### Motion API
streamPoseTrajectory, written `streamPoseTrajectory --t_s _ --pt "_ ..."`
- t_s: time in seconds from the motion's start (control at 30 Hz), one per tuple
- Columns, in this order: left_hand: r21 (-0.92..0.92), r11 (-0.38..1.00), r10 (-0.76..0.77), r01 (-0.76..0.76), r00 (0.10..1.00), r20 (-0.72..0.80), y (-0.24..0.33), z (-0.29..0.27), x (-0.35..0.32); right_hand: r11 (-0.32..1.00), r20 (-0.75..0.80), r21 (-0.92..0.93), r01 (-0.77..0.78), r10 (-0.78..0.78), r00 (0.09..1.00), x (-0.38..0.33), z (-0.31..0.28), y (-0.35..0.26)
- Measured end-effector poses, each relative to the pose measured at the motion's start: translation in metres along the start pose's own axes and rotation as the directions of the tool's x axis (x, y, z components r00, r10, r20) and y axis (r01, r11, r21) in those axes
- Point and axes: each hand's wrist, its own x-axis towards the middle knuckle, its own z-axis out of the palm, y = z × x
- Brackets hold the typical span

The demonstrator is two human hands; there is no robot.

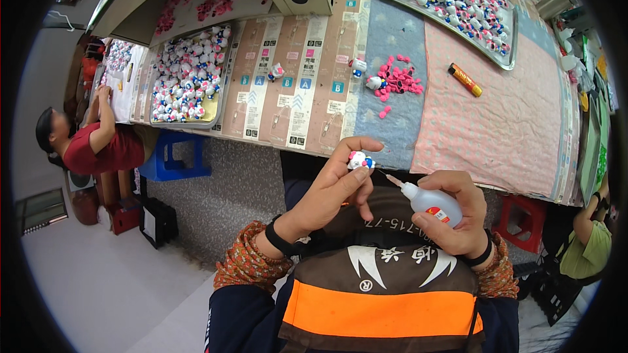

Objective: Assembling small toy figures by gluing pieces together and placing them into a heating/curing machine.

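Observation:
My left hand (pixel 332 189) pinches a small white, blue and pink figurine (pixel 360 161) between thumb and forefinger, just off the table's near edge. In my right hand (pixel 459 214) is a translucent squeeze bottle (pixel 428 204) with a thin nozzle, tilted so that its tip points at the figurine. The tip is close to the figurine; I cannot tell whether they touch. Beyond my hands, a pile of small pink pieces (pixel 400 78) lies on a blue cloth (pixel 386 39). Two loose figurines, one of them a white and blue one (pixel 375 83), are beside the pile.
An orange tube (pixel 464 80) lies on a pink cloth (pixel 497 131). Figurines fill a metal tray (pixel 508 59) at the back right and another tray (pixel 221 101) at left. A machine housing (pixel 288 0) stands behind. A person in red (pixel 108 147) sits at far left, near a blue stool (pixel 173 157).

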Motion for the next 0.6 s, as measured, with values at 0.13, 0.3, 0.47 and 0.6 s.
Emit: streamPoseTrajectory --t_s 0.13,0.3,0.47,0.6 --pt "0.252 0.967 0.056 -0.039 0.996 -0.062 0.000 0.008 -0.002 0.994 -0.035 -0.007 -0.112 0.111 0.993 -0.004 -0.001 -0.025" --pt "0.427 0.899 0.195 -0.094 0.960 -0.199 -0.019 -0.004 -0.016 0.994 0.000 0.084 -0.067 0.067 0.998 -0.004 0.003 -0.007" --pt "0.406 0.902 0.214 -0.145 0.968 -0.130 -0.010 0.010 -0.010 0.971 -0.016 0.202 -0.125 0.130 0.991 -0.013 0.008 -0.009" --pt "0.365 0.929 0.115 -0.059 0.984 -0.135 -0.006 0.005 -0.003 0.989 -0.105 0.145 0.000 0.015 0.994 -0.012 0.003 -0.003"
